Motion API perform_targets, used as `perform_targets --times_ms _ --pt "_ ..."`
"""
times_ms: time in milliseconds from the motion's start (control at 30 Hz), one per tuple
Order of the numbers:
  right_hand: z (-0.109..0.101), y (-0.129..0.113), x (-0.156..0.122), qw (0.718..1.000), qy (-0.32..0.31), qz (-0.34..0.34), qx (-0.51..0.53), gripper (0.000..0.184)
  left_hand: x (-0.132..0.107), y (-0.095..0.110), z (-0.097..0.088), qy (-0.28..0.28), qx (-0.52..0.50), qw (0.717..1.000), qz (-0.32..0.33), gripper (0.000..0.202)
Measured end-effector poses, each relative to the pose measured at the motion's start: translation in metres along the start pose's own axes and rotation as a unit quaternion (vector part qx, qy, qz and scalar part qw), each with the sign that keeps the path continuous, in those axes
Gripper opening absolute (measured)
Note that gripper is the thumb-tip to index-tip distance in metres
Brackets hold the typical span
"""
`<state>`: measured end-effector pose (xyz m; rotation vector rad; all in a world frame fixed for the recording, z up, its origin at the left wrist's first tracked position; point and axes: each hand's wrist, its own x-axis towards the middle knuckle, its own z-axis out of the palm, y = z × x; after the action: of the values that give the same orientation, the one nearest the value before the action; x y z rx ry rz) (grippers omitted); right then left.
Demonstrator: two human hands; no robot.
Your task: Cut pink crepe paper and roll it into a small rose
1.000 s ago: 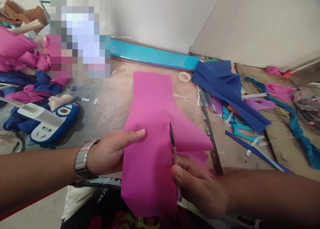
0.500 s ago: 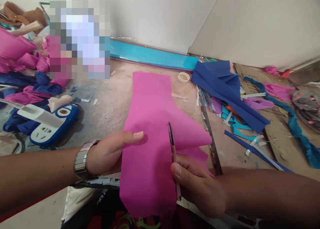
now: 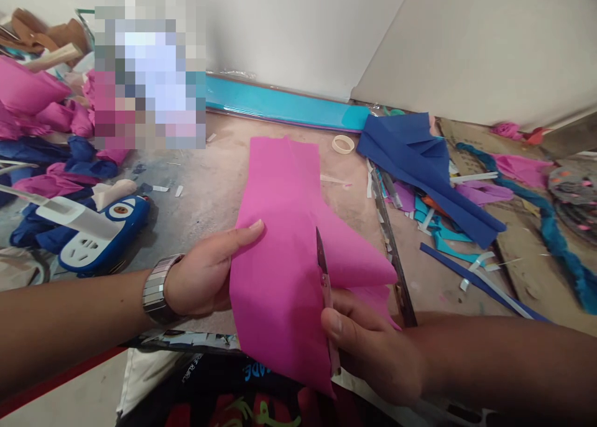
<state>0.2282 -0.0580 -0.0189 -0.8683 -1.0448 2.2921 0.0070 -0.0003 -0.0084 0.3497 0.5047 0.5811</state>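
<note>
A long pink sheet, paper or thin cloth, stretches from the tabletop towards my body. My left hand grips its left edge, thumb on top and fingers hidden underneath. In my right hand is a pair of scissors, its blades pointing away from me along a cut in the sheet. To the right of the blades, the cut part of the sheet folds outward over my right fingers. The near end of the sheet hangs past the table edge.
At left lie a blue and white power strip and a heap of pink pieces. A turquoise strip runs along the back, near a tape ring. Blue folded material and scraps cover the right side.
My left hand has shifted slightly up the sheet, and the sheet's near end has swung up and to the right. The scissor blades look slightly turned, at nearly the same place.
</note>
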Motion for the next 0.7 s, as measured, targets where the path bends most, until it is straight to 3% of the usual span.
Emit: perform_targets --times_ms 300,700 --pt "-0.0014 0.0024 0.0004 1.000 0.002 0.009 -0.009 0.055 -0.0042 -0.0058 0.0002 -0.032 0.011 0.999 -0.009 0.046" --pt "-0.0018 -0.0021 0.0010 0.999 -0.014 0.013 -0.033 0.054 -0.0039 -0.0064 0.0011 -0.016 -0.003 1.000 -0.008 0.048"
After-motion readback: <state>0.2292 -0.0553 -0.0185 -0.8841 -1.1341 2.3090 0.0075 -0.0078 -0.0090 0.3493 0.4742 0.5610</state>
